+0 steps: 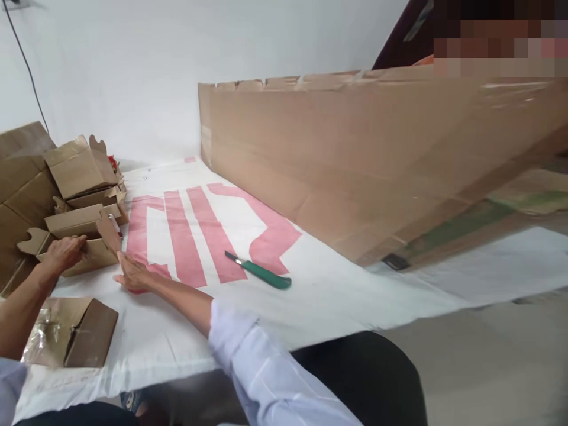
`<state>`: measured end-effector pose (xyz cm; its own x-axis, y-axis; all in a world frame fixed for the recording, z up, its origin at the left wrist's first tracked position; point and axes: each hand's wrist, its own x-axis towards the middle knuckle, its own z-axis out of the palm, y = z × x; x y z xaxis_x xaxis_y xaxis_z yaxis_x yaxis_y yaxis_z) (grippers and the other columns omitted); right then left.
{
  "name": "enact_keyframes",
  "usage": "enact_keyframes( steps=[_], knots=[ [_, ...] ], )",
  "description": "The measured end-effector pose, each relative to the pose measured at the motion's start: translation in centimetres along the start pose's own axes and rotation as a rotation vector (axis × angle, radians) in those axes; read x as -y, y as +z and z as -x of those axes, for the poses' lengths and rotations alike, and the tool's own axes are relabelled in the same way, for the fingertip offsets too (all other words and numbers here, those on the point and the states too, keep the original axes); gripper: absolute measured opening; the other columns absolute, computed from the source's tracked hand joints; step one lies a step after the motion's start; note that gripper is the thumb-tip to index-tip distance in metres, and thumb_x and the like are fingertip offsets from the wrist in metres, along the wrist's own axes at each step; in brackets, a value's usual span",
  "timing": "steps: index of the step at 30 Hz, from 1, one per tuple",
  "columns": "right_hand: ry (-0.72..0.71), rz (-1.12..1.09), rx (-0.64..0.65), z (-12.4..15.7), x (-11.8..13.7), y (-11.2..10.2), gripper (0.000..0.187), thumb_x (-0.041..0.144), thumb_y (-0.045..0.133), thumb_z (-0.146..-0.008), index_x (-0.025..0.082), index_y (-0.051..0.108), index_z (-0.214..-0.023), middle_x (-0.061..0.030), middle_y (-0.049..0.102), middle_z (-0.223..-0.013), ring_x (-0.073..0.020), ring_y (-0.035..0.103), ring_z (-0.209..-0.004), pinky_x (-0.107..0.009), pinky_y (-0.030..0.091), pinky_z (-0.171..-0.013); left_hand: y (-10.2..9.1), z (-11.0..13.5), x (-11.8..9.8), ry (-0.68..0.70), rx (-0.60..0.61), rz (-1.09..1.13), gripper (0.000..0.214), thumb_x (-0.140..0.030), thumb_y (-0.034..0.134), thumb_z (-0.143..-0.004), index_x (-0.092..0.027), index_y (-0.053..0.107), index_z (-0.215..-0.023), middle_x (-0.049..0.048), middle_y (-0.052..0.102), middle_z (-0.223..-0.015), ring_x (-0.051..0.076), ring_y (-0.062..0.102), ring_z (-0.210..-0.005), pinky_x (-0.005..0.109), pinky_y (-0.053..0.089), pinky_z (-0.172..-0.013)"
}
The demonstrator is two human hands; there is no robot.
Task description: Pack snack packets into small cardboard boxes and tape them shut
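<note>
A small cardboard box (95,255) stands with its flaps up at the left of the table. My left hand (66,254) grips its near wall, fingers curled over the top edge and partly hidden inside. My right hand (133,273) is at the box's right side, fingers stretched out, the fingertips at the raised side flap (109,232). Below my left hand lies another small box (91,334), partly covered in shiny clear tape. To the right of my hands, a green-handled knife (266,275) rests on the cloth, its blade toward the left.
More small boxes (82,165) are stacked behind, beside a larger carton (22,195) at the far left. A long cardboard panel (310,148) stands across the right side of the table. White cloth with pink shapes (186,236) covers the tabletop. A person (501,41) is behind the panel.
</note>
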<state>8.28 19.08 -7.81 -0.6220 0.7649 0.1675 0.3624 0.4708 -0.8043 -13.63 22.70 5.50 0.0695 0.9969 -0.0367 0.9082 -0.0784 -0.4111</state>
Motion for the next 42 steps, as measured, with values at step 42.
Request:
enact_keyframes(
  steps=[42],
  knots=[
    [0.347,0.687,-0.767,35.3,-17.1,-11.4,0.049,0.053,0.042,-0.095,0.018,0.072,-0.11,-0.0214,0.073,-0.106,-0.0412,0.064,-0.102,-0.055,0.052,-0.092,3.1,25.5,-12.2,-0.435,-0.295,0.777,0.044,-0.044,0.055,-0.104,-0.02,0.064,-0.14,0.0201,0.074,-0.133,0.035,0.07,-0.121,0.042,0.054,-0.097]
  ],
)
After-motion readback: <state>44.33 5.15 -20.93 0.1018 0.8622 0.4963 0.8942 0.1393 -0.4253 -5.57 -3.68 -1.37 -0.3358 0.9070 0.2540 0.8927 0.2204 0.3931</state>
